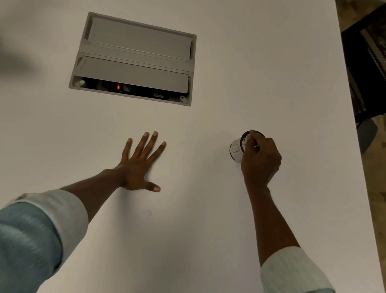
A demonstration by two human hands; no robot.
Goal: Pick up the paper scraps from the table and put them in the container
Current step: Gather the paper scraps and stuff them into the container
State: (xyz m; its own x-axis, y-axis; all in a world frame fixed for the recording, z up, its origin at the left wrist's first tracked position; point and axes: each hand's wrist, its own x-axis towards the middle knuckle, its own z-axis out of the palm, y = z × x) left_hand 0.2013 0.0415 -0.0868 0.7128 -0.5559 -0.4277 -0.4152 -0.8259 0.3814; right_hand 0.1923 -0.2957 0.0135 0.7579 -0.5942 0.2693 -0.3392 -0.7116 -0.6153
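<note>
I see my left hand [140, 163] lying flat on the white counter [204, 228], palm down, fingers straight and spread, thumb out to the side, holding nothing. It rests near the middle of the counter, on my side of the grey hatch [134, 58] set into the surface. One flap of the hatch is ajar, and a small red light shows in the dark gap.

My right hand [261, 162] is off to the right, well apart from the left. Its fingers are curled, with the tips drawn together right at the mouth of the container [236, 149]. The container is a small white pot with a dark rim, standing on the counter and partly hidden behind that hand. Something pale shows at the fingertips in the opening, but I cannot tell whether it is a paper scrap or whether the fingers pinch anything.

Both blue sleeves [18, 236] are turned back at the cuff. A dark chair [383, 59] stands beyond the counter's far right corner.
</note>
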